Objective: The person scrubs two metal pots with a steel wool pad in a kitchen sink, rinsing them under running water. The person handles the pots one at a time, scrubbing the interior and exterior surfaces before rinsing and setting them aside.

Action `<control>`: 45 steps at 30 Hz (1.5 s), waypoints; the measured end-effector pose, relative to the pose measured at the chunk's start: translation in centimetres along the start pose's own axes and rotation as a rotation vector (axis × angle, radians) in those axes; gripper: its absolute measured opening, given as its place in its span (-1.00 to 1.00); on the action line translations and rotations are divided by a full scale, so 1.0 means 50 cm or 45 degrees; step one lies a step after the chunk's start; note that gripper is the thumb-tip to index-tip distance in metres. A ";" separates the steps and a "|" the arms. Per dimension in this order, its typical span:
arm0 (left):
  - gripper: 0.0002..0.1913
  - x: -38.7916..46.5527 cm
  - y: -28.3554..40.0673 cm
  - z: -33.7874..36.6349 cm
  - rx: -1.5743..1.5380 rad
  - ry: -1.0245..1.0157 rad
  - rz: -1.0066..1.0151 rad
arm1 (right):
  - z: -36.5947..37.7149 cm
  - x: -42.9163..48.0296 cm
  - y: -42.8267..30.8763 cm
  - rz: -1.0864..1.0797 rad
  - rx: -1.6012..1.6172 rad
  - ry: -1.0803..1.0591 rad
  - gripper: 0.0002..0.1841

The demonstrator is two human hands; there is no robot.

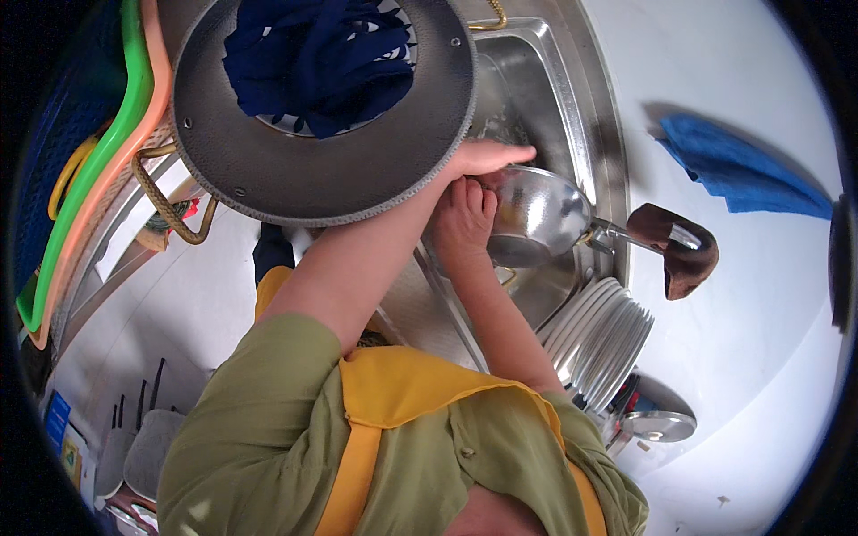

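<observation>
My left hand point(493, 155) reaches over the sink with its fingers extended beside the rim of a shiny metal bowl point(536, 211); its underside is hidden. My right hand point(466, 218) has its fingers curled at the bowl's near-left edge. The bowl is tilted over the steel sink basin point(536, 80), where some water shows. Close to the camera, a large dark hammered-metal pan point(322, 181) with brass-coloured handles partly covers my left forearm. Navy cloth point(322, 74) lies bunched on a patterned white disc within the pan's outline.
A metal tap-like bar point(623, 234) carries a brown cloth point(694, 264). White plates point(600, 335) stand stacked on edge at right, near a round metal lid point(660, 426). A blue cloth point(737, 164) is on the white surface. Green and peach plastic rims point(127, 114) curve along the left.
</observation>
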State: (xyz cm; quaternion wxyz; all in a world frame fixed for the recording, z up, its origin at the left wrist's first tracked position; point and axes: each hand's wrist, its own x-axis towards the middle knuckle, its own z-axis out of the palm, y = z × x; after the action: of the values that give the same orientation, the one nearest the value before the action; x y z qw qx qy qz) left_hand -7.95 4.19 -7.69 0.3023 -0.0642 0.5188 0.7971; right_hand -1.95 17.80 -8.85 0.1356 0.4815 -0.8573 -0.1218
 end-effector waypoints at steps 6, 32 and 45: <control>-0.27 0.008 -0.008 -0.005 0.751 0.176 0.258 | 0.051 -0.085 -0.014 -0.419 -0.015 0.146 -0.61; -0.41 0.044 -0.028 0.010 0.471 0.260 0.219 | -0.067 -0.151 0.201 0.264 0.446 0.121 -0.70; -0.49 0.060 -0.043 0.015 0.284 0.271 0.216 | -0.074 -0.130 0.181 0.433 0.236 0.284 -0.76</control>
State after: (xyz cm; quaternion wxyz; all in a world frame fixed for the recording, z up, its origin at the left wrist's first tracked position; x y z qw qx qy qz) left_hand -9.03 6.70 -10.28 0.1827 -0.0704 0.6365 0.7460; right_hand -4.58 27.66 -3.09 0.2032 0.3508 -0.9134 0.0362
